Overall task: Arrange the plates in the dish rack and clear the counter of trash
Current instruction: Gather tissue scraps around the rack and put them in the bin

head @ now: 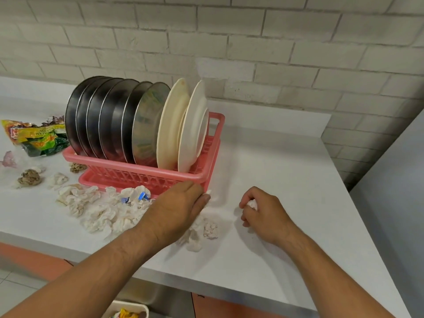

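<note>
Clenching hand: the right hand [261, 214] is curled round a small white tissue wad [252, 204], low over the counter [286, 161]; whether the counter is touched cannot be told.
Left hand: the left hand [181, 207] is laid flat at 9 o'clock of the right hand, its fingers [203, 199] straight and nothing gripped.
Under the left hand: crumpled tissues [207, 228] are partly covered by the palm and show at its 5 o'clock.
Dish rack: a pink dish rack [142, 174] is set at 12 o'clock of the left hand, its near right corner met by the fingertips.
Plates: six steel plates [103, 115] are stood on edge in the rack, with two white plates [195, 127] at their 3 o'clock.
Tissue pile: a loose tissue pile [103, 212] is spread at 9 o'clock of the left hand, a blue and white wrapper [137, 195] lying on it.
Farther trash: stained wads [29, 177] and snack bags [34, 136] are left at 9 o'clock of the rack.
Bin: a bin [137, 307] is seen below the counter edge at 6 o'clock.
</note>
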Available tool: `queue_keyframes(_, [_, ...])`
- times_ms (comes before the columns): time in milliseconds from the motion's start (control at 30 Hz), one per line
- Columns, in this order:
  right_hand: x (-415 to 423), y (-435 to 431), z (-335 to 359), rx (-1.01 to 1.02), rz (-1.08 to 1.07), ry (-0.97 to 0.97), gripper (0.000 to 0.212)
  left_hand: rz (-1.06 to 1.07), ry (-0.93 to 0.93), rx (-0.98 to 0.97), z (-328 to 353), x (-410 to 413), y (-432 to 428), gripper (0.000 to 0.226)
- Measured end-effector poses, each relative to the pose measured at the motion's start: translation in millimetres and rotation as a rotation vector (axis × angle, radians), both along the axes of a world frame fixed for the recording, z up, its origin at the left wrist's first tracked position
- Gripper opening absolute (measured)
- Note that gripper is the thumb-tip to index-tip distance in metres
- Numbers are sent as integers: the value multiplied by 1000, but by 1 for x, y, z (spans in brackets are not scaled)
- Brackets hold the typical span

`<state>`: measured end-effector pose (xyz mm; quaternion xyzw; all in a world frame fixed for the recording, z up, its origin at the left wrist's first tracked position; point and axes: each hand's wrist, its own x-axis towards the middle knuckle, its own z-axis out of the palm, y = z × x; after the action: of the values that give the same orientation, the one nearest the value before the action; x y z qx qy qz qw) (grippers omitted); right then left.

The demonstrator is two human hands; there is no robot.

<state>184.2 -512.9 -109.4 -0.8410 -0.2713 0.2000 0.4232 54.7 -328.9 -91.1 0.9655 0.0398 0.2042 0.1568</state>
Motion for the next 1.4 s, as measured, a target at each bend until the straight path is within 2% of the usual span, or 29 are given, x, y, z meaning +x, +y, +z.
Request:
queue_keyframes(67, [-4, 0, 5, 25, 6, -61, 12, 19, -33, -31, 8, 2, -3, 28])
queue_keyframes(167, [-12, 4, 11, 56, -26, -172, 6, 52, 19, -100, 16, 3, -6, 21])
queue_keyframes(300, [-31, 11, 15, 46, -86, -197, 25, -12, -60, -117, 17, 0, -3, 36])
queue_keyframes(400, [-49, 19, 17, 1, -108, -244, 34, -83, -41, -164, 16, -1, 6, 39])
queue_keyframes(533, [-79, 32, 19, -51, -162, -253, 48, -99, -35, -244, 25, -7, 21, 62])
queue_keyframes(633, [-96, 43, 21, -70, -231, -262, 50, -108, 11, -251, 32, -19, 33, 52])
queue_keyframes(767, [-119, 57, 20, -75, -347, -296, 45, -190, 125, -237, 25, -33, 57, 56])
queue_keyframes(933, [-151, 71, 18, -86, -437, -296, 45, -318, 88, -224, 16, -44, 80, 21])
queue_keyframes(1067, [-172, 86, 28, -91, -479, -234, 42, -361, 178, -370, 24, -54, 96, 45])
queue_keyframes(1133, [-181, 94, 34, -72, -488, -190, 41, -365, 169, -436, 25, -60, 102, 46])
queue_keyframes(1300, [-209, 112, 38, -130, -436, -273, 46, -394, 127, -397, 26, -90, 115, 28])
queue_keyframes(1400, [-235, 120, 37, -133, -418, -304, 55, -324, 117, -308, 25, -116, 119, 47])
